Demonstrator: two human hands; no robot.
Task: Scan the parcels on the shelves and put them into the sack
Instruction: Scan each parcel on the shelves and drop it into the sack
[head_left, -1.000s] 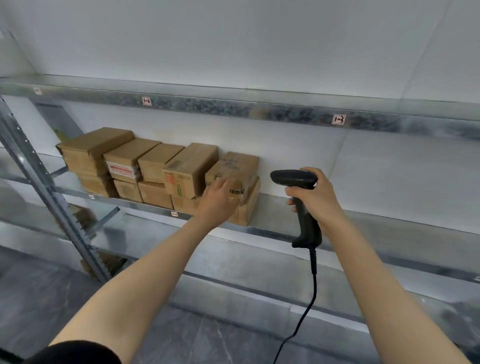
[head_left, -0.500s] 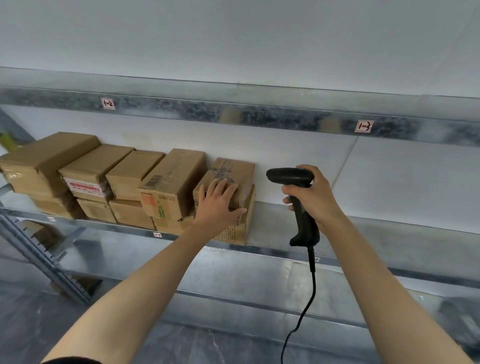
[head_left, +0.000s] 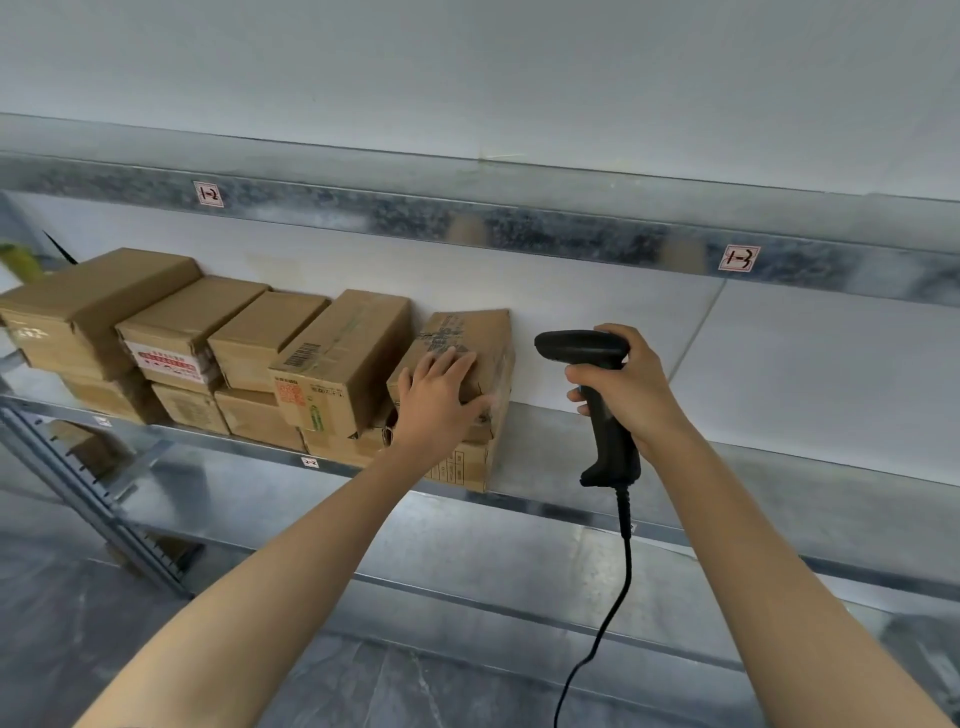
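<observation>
Several brown cardboard parcels are stacked in two layers on the middle metal shelf (head_left: 550, 457). The rightmost top parcel (head_left: 470, 332) carries dark print on its lid. My left hand (head_left: 439, 400) lies over its front corner, fingers spread on top and thumb round the right side. Under it sits a flatter parcel (head_left: 462, 470). To the right my right hand (head_left: 628, 384) grips a black corded barcode scanner (head_left: 587, 351), upright, its head pointing left at that parcel. No sack is in view.
A taller box with a barcode (head_left: 337, 364) stands just left of the gripped parcel. The upper shelf rail (head_left: 467, 223) bears tags 1-2 and 1-3. A slanted upright post (head_left: 88, 499) stands at the left. A lower shelf (head_left: 493, 566) and grey floor lie below.
My left hand has slid further onto the rightmost top parcel and closed round its corner. The view has moved closer and to the right. The scanner has stayed at about the same place.
</observation>
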